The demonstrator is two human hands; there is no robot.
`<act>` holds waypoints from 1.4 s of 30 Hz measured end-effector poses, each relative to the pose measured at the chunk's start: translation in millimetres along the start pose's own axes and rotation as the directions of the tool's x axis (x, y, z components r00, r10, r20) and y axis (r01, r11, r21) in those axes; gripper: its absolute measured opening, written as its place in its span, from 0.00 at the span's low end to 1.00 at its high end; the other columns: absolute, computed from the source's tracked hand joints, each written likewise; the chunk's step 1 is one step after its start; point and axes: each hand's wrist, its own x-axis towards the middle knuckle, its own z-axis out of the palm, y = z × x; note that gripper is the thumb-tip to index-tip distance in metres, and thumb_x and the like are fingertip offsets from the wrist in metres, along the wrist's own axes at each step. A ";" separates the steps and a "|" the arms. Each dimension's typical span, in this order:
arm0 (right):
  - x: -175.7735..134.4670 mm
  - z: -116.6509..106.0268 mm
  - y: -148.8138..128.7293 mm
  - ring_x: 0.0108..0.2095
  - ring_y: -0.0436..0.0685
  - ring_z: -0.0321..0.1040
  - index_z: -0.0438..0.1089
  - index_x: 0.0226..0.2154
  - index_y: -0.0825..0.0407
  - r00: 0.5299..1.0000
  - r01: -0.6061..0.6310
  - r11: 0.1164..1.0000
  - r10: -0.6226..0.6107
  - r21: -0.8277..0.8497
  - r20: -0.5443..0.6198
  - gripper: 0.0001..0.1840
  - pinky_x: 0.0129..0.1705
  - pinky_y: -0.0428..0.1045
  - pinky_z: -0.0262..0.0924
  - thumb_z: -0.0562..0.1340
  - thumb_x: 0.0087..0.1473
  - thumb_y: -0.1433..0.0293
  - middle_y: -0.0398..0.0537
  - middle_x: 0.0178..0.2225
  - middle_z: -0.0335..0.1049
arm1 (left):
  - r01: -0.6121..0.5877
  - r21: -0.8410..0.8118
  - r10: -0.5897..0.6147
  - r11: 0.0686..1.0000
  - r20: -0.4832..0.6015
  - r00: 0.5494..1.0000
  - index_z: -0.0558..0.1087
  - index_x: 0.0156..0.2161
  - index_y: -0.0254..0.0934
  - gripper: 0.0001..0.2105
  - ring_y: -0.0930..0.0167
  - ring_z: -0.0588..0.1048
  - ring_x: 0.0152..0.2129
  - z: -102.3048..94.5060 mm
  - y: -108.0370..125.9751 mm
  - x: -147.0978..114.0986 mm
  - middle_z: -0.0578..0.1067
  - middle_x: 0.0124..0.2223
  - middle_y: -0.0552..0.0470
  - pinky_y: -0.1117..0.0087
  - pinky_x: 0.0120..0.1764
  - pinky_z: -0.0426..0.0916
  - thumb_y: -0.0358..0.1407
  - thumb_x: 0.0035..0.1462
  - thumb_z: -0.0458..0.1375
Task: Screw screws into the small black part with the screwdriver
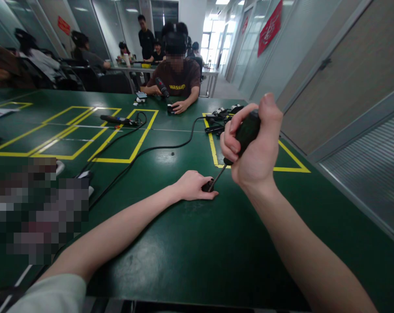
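- Between our left forearm (131, 217) and right forearm (298, 234), we have open desk (184, 261) back to the near edge.
- Right of our right forearm, bare surface reaches the right edge.
- The screwdriver (220, 175) slants down from our right hand (255, 143) to our left hand (192, 186), barring the gap.
- Beyond, a black cable (151, 148) crosses our low path leftward.
- Black parts (218, 116) obstruct us towards the far right corner.

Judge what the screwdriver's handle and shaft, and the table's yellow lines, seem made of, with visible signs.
Handle: probably plastic or rubber, dark with little shine; the right hand hides much of it. Shaft: likely metal, grey and fairly dull, being thin and straight. Yellow lines: apparently tape, flat and matt, in straight strips, though paint is possible.
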 end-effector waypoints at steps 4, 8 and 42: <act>1.1 1.7 -0.2 0.12 0.45 0.39 0.64 0.19 0.49 0.998 -0.053 0.997 0.051 0.050 0.040 0.33 0.13 0.45 0.32 0.64 0.55 0.38 0.34 0.13 0.47 | 0.008 0.004 -0.008 1.000 0.005 1.000 0.72 0.29 0.39 0.21 0.67 0.77 0.23 -0.3 0.6 0.2 0.75 0.22 0.53 0.69 0.29 0.57 0.55 0.64 0.58; 5.2 0.2 1.1 0.13 0.45 0.37 0.64 0.19 0.48 0.997 -0.069 0.996 0.068 0.053 0.028 0.35 0.14 0.46 0.29 0.64 0.52 0.35 0.35 0.13 0.47 | 0.009 0.005 -0.009 1.000 0.006 1.000 0.73 0.30 0.39 0.21 0.68 0.76 0.22 -0.9 1.3 -0.2 0.74 0.21 0.54 0.69 0.30 0.59 0.54 0.64 0.58; 2.8 -1.8 -13.6 0.12 0.46 0.34 0.60 0.19 0.47 0.987 -0.016 1.000 0.017 -0.009 0.159 0.39 0.14 0.47 0.29 0.57 0.50 0.28 0.34 0.12 0.42 | -0.035 -0.008 0.034 0.999 -0.040 0.999 0.72 0.31 0.38 0.28 0.65 0.78 0.23 -1.7 -0.2 -5.0 0.76 0.23 0.51 0.68 0.29 0.61 0.64 0.61 0.55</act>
